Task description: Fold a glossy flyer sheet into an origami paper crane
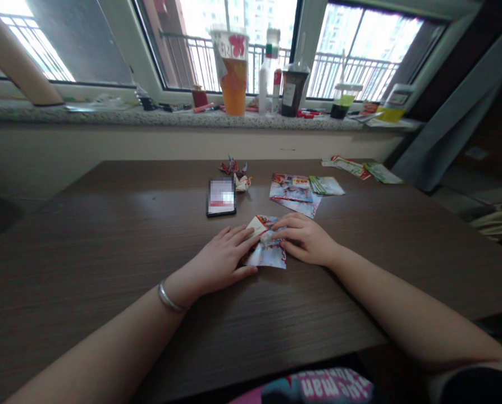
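Note:
A colourful printed paper square (266, 253) lies on the dark wooden table (108, 241) right in front of me, with one corner folded over. My left hand (219, 260) rests flat on its left side, fingers stretched out over the fold. My right hand (304, 237) presses down on the paper's right side, fingers pointing left along the crease. A silver bangle (169, 298) circles my left wrist.
A phone (221, 197) lies beyond the paper. Small folded paper figures (236, 171) sit behind it. More printed sheets (295, 191) lie to the right, others (352, 166) near the far right edge. Drink cups (233, 70) and bottles stand on the window sill.

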